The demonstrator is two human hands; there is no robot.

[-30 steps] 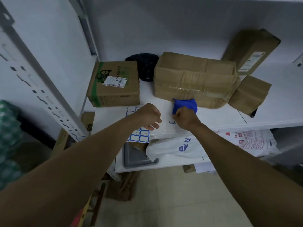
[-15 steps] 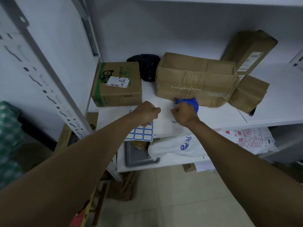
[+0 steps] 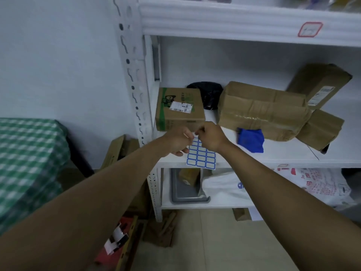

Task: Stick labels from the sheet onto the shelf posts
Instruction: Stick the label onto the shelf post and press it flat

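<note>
While both arms reach forward, the left hand [image 3: 176,141] has its fingers curled around the upper left edge of the label sheet [image 3: 201,155], holding it in the air. The right hand [image 3: 212,136] meets it at the sheet's top, fingertips pinched together on that edge; whether they have a single label between them is too small to tell. The sheet is thin white paper printed with rows of small blue-bordered rectangles, and it hangs down below both hands, in front of the shelf board [image 3: 273,153]. Just left of the left hand rises the shelf post [image 3: 134,75], white angled metal punched with slots and round holes. Behind the hands sits a cardboard box with green print [image 3: 179,109]. Right of the right hand lie a blue cloth pouch [image 3: 251,140] and crumpled, taped brown parcels [image 3: 261,110].
</note>
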